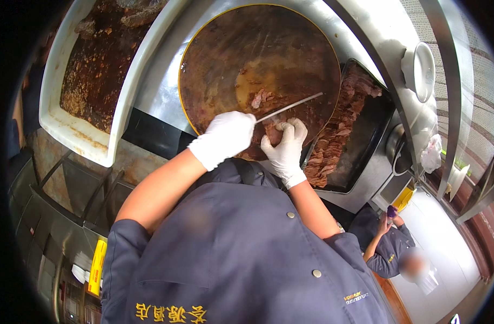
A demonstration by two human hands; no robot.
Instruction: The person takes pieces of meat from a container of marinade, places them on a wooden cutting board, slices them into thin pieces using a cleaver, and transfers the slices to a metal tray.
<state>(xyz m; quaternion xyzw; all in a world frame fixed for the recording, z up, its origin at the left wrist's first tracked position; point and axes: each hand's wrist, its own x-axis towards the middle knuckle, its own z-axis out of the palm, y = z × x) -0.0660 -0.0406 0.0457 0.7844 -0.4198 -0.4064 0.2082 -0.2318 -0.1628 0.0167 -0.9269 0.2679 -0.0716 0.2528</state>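
My white-gloved left hand [230, 131] grips a knife [291, 106], its blade seen nearly edge-on and slanting up to the right. The handle is hidden in the fist. Beside the blade, my gloved right hand [286, 141] curls its fingers on a piece of cooked meat [273, 135]. Both hands are over the near edge of a large round chopping board [214, 60], worn and stained brown, with a yellow rim. Just beyond the knife lies a small scrap of meat [262, 98]. To the right, rows of sliced meat [332, 141] overlap in a dark tray [362, 158].
A white tub [123, 101] of dark brown sauce with meat stands at left. A metal shelf edge [386, 73] arches along the right, with a white bowl [423, 73] beyond it. A co-worker [386, 243] is at lower right, holding a purple item [392, 211].
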